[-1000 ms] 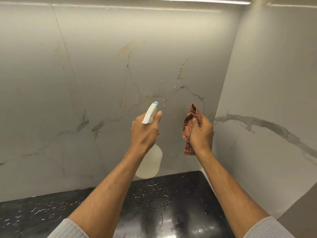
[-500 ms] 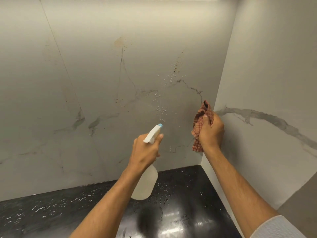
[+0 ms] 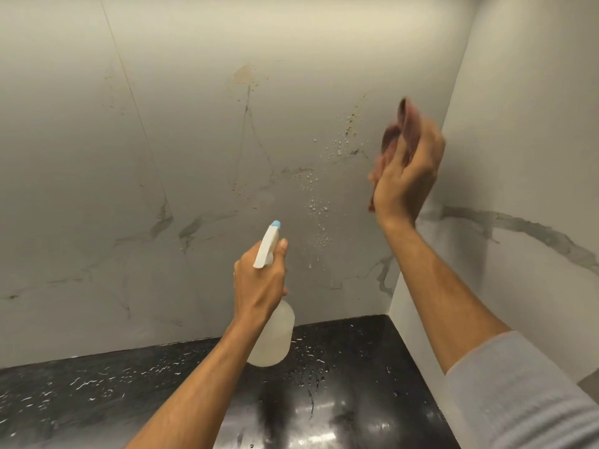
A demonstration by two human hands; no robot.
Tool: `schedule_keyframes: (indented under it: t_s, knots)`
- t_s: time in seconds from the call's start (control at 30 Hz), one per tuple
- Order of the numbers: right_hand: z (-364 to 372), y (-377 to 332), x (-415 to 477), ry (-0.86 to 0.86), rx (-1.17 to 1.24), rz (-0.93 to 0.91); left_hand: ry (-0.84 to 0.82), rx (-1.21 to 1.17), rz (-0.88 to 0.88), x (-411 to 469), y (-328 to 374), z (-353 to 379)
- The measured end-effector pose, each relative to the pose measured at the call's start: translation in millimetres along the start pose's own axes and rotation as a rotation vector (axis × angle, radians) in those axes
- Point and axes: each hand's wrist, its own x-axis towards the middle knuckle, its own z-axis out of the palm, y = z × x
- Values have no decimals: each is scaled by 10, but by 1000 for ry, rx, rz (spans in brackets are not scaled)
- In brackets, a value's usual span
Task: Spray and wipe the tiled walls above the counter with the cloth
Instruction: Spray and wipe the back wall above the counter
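Note:
My left hand (image 3: 259,283) grips a white spray bottle (image 3: 274,335) with a blue nozzle tip, held upright and pointing at the back tiled wall (image 3: 194,140). Spray droplets (image 3: 319,205) and brown stains dot that wall near the corner. My right hand (image 3: 406,176) is raised high beside the corner and holds a reddish checked cloth (image 3: 397,131), blurred by motion, against or very close to the back wall. The cloth is partly hidden behind my fingers.
A black glossy counter (image 3: 340,400) with water drops runs below the walls. The right side wall (image 3: 518,157), white with a grey vein, meets the back wall at the corner. A tile seam runs down the back wall at the left.
My right hand has swung the cloth upward along the corner. My left hand with the bottle has dropped lower and away from the wall.

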Motion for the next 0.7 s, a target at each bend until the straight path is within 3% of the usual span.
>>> schedule_keyframes:
  t_s: [0.07,0.2,0.33,0.4,0.5,0.57,0.63,0.7]
  knots:
    - [269,-147,258,6,25,-173,44,-19,45,112,118,-29]
    - [599,128,-36,-232,-495,-531,92,-48,115,308,337,-97]
    - [198,676,-851,-554,-632,-577,150,-65,158,378,440,-184]
    - [186,684,-646,-477,-663,-564,155,-55,181,388,467,-206]
    - [623,276,145,-128,-589,-448,167,-49,189,423,501,-227]
    - [923,21,385,-35,-535,-498,174,-52,194,464,526,-231]
    - [1019,32,104,-97,-508,-632,182,-59,192,509,552,-216]
    - [844,239,-392,-274,-532,-726,194,-65,193,548,578,-210]
